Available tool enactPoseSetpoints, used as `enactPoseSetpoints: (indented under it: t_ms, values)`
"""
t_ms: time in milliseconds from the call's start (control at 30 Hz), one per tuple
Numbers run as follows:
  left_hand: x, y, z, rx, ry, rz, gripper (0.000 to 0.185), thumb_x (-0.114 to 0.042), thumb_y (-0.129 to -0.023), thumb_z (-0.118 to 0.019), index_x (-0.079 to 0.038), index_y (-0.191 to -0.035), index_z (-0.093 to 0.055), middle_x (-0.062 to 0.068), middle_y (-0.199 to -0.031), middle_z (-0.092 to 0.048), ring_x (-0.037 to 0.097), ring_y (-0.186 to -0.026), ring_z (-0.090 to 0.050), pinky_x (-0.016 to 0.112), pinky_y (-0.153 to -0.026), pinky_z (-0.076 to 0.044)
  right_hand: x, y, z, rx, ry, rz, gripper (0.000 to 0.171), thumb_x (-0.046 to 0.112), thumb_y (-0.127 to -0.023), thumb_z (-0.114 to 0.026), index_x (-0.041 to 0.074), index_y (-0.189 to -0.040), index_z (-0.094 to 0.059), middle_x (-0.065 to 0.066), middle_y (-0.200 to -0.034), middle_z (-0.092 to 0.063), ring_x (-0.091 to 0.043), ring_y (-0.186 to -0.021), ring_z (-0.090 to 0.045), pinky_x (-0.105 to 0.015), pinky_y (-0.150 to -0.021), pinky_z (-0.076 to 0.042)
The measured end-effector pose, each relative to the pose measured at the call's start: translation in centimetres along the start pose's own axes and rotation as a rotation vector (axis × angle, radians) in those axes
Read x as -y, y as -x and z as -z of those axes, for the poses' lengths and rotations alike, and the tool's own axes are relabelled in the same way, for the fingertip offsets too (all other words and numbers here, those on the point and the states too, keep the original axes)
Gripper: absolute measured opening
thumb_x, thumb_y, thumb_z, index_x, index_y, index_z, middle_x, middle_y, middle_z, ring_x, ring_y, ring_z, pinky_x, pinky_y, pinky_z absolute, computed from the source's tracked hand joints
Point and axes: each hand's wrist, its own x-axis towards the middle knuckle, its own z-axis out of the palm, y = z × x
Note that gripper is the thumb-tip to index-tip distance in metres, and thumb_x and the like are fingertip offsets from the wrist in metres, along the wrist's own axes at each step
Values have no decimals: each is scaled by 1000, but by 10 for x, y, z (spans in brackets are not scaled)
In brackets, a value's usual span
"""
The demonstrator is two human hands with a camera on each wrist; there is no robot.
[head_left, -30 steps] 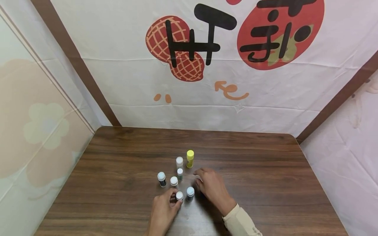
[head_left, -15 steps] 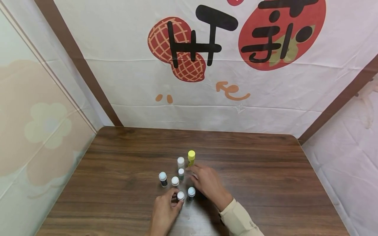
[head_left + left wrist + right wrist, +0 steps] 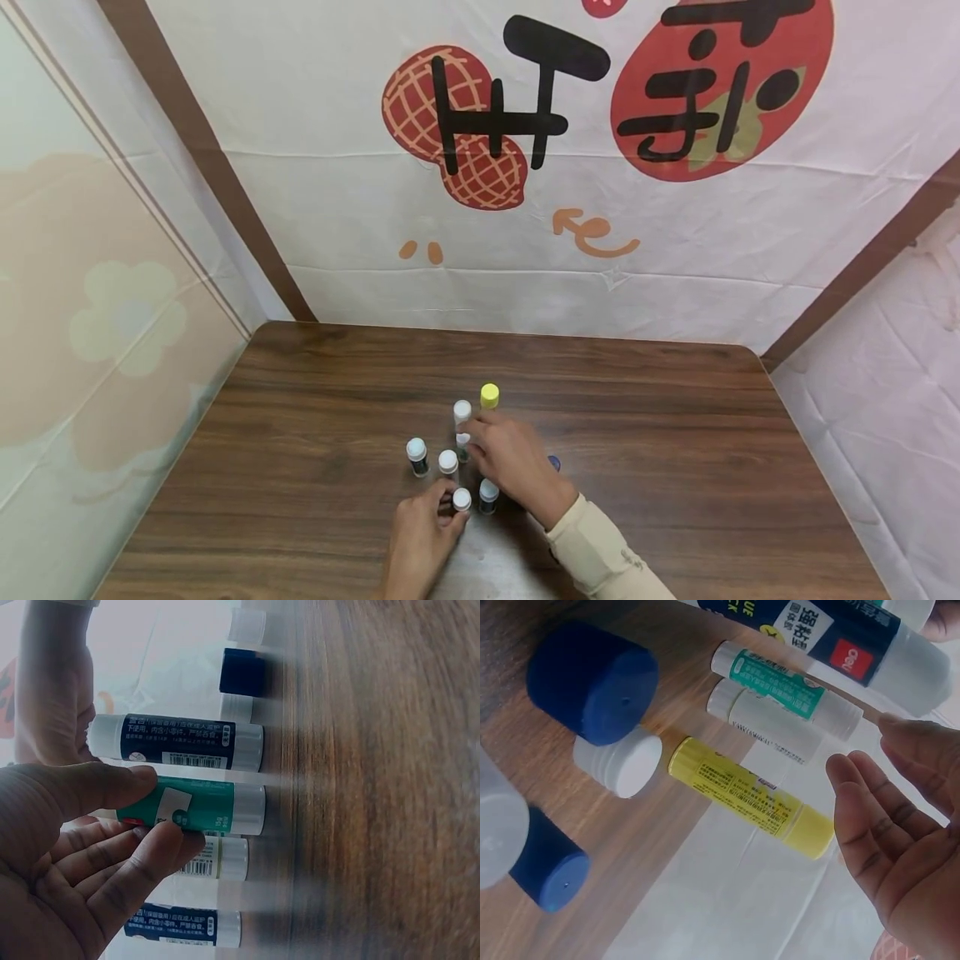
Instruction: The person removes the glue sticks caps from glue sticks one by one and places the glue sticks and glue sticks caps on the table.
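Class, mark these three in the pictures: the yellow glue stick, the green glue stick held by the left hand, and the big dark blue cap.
yellow glue stick (image 3: pixel 742 795), right wrist view, middle of its labelled body
green glue stick (image 3: pixel 206 808), left wrist view, green barrel beside the thumb
dark blue cap (image 3: pixel 592 681), right wrist view, its side wall

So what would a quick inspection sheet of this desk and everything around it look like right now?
Surface: dark brown wooden table, sticks standing upright on it.
Job's things: green-labelled glue stick with white cap, pinched by the left hand; yellow glue stick and white-capped glue stick just beyond the right hand.
Clutter: more white-capped glue sticks; dark blue caps and a white screw cap behind the right hand.
Hands: left hand grips the green stick; right hand has relaxed fingers, holds nothing.
Cables: nothing seen.
Surroundings: white cloth backdrop with peanut and strawberry pictures; pale panel at left.
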Motion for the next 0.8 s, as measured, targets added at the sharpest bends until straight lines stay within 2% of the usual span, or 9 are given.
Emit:
enactPoseSetpoints:
  t_ms: [233, 500, 800]
  values:
    - [0, -1, 1, 12, 12, 14, 28, 4, -66, -81, -7, -86, -66, 9, -79, -72, 13, -66, -70, 17, -57, -53, 3, -5, -5, 47, 53, 22, 22, 14, -83, -74, 15, -105, -72, 3, -100, -65, -12, -78, -64, -28, -64, -52]
    - [-2, 0, 2, 21, -7, 20, 29, 3, -65, -82, -8, -87, -67, 9, -79, -72, 12, -66, -69, 19, -58, -53, 1, -6, -11, 78, 71, 38, 17, 9, -81, -73, 12, -98, -71, 1, -95, -60, -13, -68, -62, -26, -57, -49]
    - [-3, -3, 2, 15, -29, 13, 29, 2, -64, -83, -10, -86, -67, 6, -78, -72, 12, -68, -69, 21, -60, -54, -1, -5, -10, 99, 40, 20, 20, 4, -80, -73, 9, -99, -71, -1, -97, -61, -15, -75, -64, -25, -62, -51]
